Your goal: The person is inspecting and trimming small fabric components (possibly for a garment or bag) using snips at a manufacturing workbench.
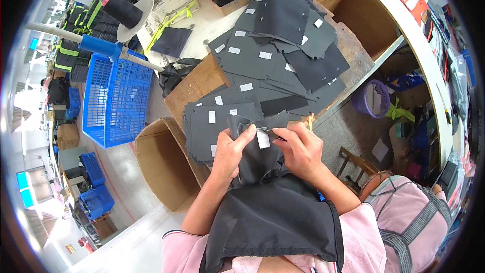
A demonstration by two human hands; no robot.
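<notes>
A pale, smooth floor stretched away on the left, marked by a thin red line. Strong white light flooded that rim, too glaring to tell windows from wall. On the right, the floor looked grey and speckled, and a slatted wooden seat stood there, partly hidden. A white-topped desk spanned the upper middle, a brown wooden board adjoining it. Another white top curved down the right side, with shadow beneath.

From here, the curled dark-grey cloth looks smooth and faintly glossy to me, the open brown cardboard box matt.
</notes>
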